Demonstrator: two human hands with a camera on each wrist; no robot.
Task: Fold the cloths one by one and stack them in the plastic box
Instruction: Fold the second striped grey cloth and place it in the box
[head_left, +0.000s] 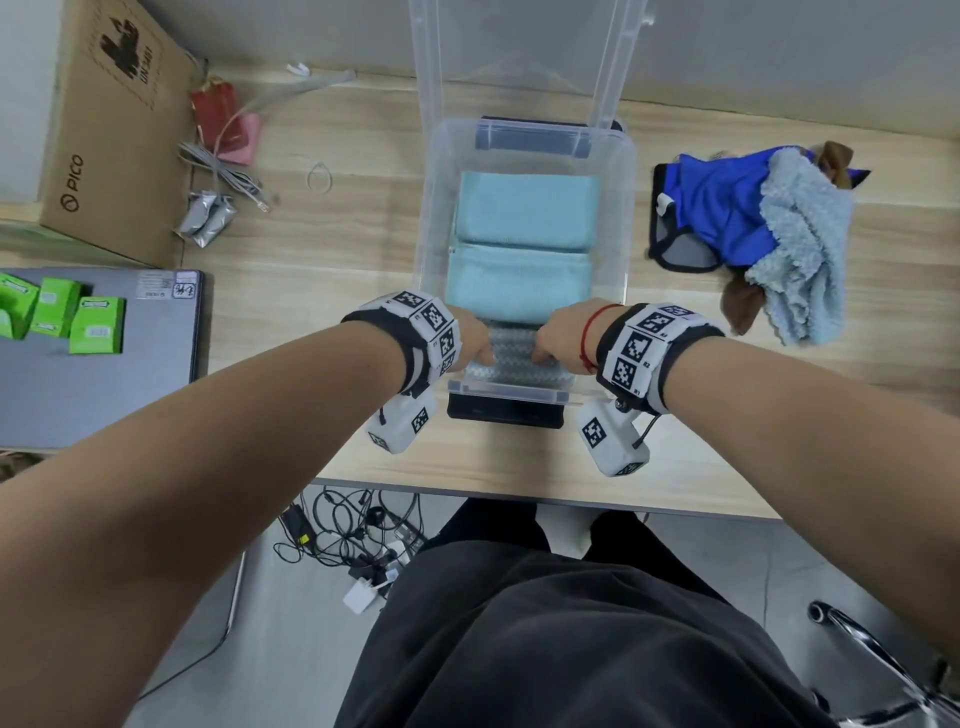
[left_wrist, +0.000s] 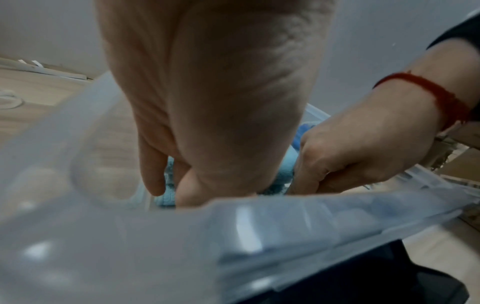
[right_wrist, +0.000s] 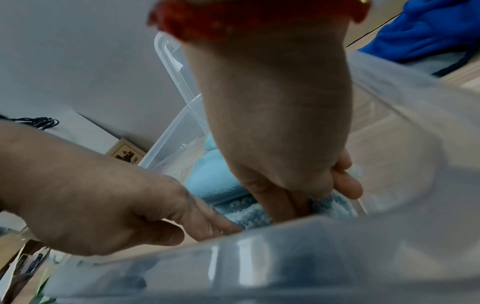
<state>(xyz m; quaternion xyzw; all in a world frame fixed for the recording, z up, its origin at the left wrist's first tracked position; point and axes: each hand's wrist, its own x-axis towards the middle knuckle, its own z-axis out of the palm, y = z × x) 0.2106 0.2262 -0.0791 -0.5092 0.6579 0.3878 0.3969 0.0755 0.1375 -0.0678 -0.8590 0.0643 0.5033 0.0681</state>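
Note:
A clear plastic box (head_left: 631, 208) stands in the middle of the wooden table, its lid (head_left: 519, 52) raised behind it. Two folded light-blue cloths (head_left: 527, 208) (head_left: 519, 286) lie inside. At the box's near end sits a folded zigzag-patterned blue cloth (head_left: 511, 353) (right_wrist: 249, 214). My left hand (head_left: 467, 343) (left_wrist: 207, 123) holds its left end and my right hand (head_left: 561, 338) (right_wrist: 280, 133) its right end. Both hands point their fingers down into the box. A pile of unfolded cloths lies to the right: royal blue (head_left: 722, 208), fluffy pale blue (head_left: 805, 249) and brown (head_left: 743, 306).
A cardboard box (head_left: 114, 130) stands at the far left, with cables (head_left: 228, 171) and silver packets (head_left: 205, 221) beside it. Green cartons (head_left: 96, 325) sit on a grey laptop (head_left: 104, 389). The table's near edge (head_left: 519, 493) runs just behind my wrists.

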